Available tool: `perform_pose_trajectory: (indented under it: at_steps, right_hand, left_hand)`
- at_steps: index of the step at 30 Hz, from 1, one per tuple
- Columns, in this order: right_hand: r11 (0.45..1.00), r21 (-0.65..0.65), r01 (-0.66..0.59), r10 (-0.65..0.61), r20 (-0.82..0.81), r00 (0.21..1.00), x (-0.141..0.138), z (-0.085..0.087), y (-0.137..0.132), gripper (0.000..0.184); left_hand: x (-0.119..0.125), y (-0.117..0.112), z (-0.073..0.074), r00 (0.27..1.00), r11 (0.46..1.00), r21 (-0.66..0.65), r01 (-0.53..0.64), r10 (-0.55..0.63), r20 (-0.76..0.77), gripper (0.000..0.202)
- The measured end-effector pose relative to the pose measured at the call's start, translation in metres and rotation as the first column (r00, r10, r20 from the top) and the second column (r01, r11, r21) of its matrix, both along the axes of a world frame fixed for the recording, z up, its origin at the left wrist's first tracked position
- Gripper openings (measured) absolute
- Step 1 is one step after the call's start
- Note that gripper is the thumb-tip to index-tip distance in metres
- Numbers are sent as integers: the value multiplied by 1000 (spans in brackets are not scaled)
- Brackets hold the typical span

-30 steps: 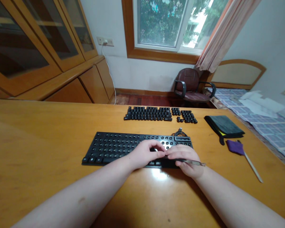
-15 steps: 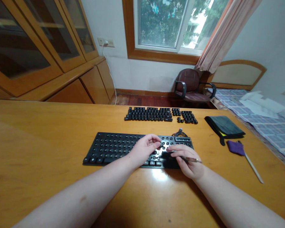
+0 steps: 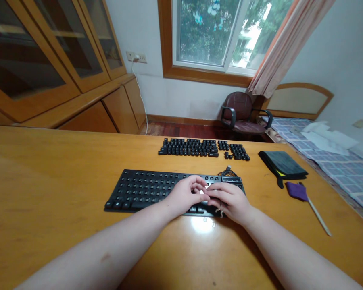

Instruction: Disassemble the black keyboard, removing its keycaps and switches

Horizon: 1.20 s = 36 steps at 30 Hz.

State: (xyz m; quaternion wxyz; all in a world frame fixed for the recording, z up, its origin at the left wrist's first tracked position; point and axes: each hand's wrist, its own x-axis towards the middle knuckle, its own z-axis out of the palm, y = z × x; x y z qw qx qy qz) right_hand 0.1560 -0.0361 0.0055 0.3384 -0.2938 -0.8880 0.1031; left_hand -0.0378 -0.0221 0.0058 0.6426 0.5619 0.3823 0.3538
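A black keyboard (image 3: 145, 189) lies on the wooden table, most of its keycaps off and bare switch posts showing; several keys sit in its bottom row. Over its right part, my left hand (image 3: 186, 195) is curled, its thumb and fingertips meeting those of the other hand. Whatever lies between the fingertips is too small to make out. My right hand (image 3: 231, 201) is bent over the keyboard from the right. Beneath its palm shows part of a thin tool (image 3: 221, 212), mostly hidden. The removed black keycaps (image 3: 189, 147) stand in keyboard order behind.
A coiled cable (image 3: 228, 172) lies behind the keyboard. To the right are a folded dark cloth (image 3: 284, 164) and a purple pouch (image 3: 297, 191) with a pale stick (image 3: 319, 217). Beyond the table stand an office chair (image 3: 240, 110) and a bed (image 3: 341, 141).
My right hand has moved left and turned, bringing its fingertips to those of my left hand. The thin brown-handled tool that stuck out of it is now mostly hidden under the palm.
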Motion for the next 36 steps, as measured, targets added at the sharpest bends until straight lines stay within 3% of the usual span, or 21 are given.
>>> perform_pose_trajectory:
  at_steps: [5, 8, 12, 16, 19, 23, 36]
  right_hand:
    - [997, 72, 19, -18, -21, 1000, 1, -1, -3, 29]
    - [975, 121, 188, -179, -84, 980, 8, 11, 6, 26]
    - [858, 135, 496, -497, -28, 868, 32, 28, 52, 17]
    - [753, 91, 651, -657, 142, 740, 57, 18, 106, 15]
    - [751, 64, 657, -654, 208, 728, 62, -3, 125, 15]
    - [757, 58, 650, -639, 269, 720, 61, -20, 131, 17]
    - [726, 45, 686, -664, 306, 683, 65, -25, 137, 20]
  left_hand:
    - [0, 0, -1, 1000, 1000, 4, -18, 18, 8, 34]
    - [1, 1, -1, 998, 998, 0, -62, 62, 24, 38]
    - [1, 2, -2, 999, 998, 20, -54, 54, 2, 36]
    - [0, 1, -3, 999, 998, 43, -38, 38, -6, 34]
    - [0, 1, -3, 999, 999, 35, -38, 38, -11, 34]
    - [0, 1, -2, 999, 999, 34, -37, 38, -23, 34]
    - [0, 1, 0, 999, 999, 31, -34, 34, -25, 35]
